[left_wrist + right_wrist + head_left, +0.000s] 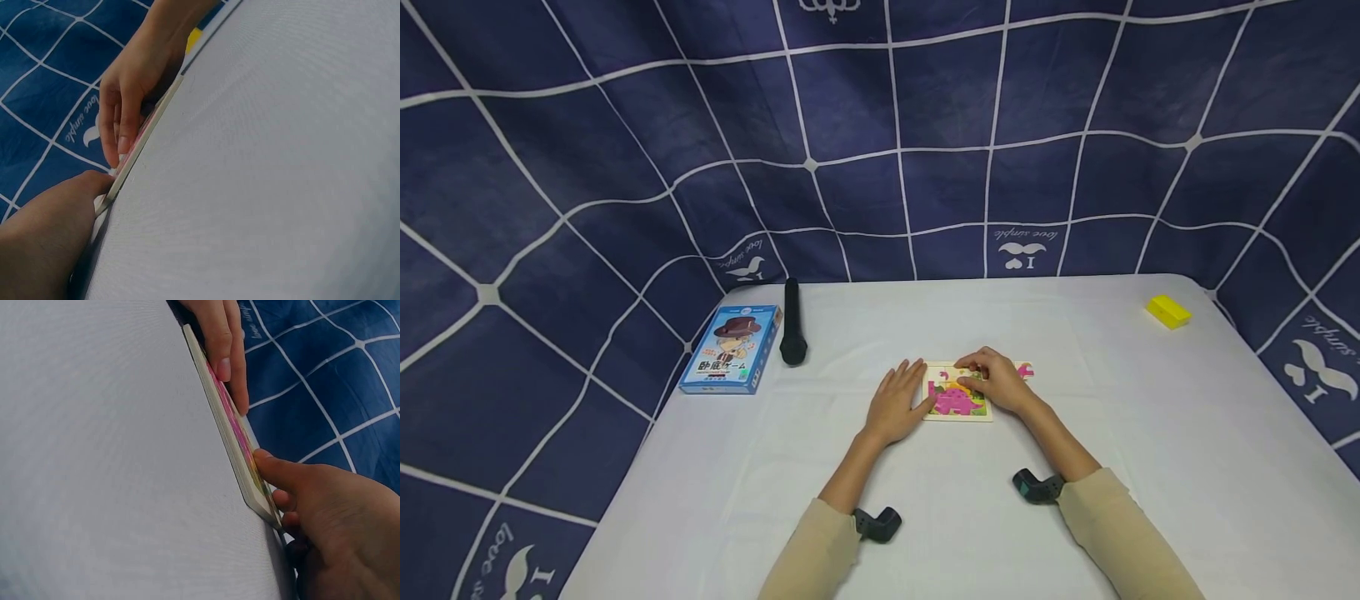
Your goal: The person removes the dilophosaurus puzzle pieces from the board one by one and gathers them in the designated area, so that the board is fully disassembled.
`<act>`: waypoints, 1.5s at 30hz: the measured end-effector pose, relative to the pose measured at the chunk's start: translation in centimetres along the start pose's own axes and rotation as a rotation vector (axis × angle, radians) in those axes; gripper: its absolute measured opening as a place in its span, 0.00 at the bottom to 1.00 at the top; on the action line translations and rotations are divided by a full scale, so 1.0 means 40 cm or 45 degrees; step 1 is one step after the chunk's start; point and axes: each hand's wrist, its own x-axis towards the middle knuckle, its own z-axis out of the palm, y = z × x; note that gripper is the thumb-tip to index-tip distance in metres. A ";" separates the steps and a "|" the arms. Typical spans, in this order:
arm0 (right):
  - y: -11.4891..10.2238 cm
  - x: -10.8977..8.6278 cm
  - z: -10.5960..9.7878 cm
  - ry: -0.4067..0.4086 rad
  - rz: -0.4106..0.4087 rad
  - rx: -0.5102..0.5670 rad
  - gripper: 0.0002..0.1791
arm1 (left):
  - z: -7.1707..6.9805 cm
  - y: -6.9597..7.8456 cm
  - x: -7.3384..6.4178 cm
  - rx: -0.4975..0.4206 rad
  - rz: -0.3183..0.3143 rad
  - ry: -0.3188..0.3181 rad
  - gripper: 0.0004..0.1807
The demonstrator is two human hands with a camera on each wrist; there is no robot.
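A small jigsaw puzzle board [957, 417] with a pink dinosaur picture and a pale frame lies flat on the table. My left hand [893, 404] rests at its left side, fingers straight, thumb over the picture's edge. Over the upper right part, my right hand [997, 383] bends its thumb and fingers down and pinches a small puzzle piece, mostly hidden by the fingers. The right wrist view shows the right thumb [269, 459] at the board's top face. Just right of the board lies a pink and white piece [1025, 369], partly behind the right hand.
On the white-covered table [887, 321], a blue game box [730, 350] and a black microphone [792, 325] lie at the left. A yellow block [1168, 312] sits at the far right. Behind hangs a dark blue curtain [940, 192] with white lines.
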 end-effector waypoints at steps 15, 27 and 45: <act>0.006 -0.006 0.006 0.071 0.006 0.056 0.15 | 0.006 -0.002 0.000 0.009 0.016 0.013 0.35; -0.008 -0.005 -0.001 0.036 0.045 0.136 0.14 | 0.003 -0.005 0.004 0.021 0.020 0.013 0.35; 0.000 -0.001 0.001 -0.003 0.068 0.145 0.13 | -0.001 -0.004 0.003 0.017 0.012 0.000 0.35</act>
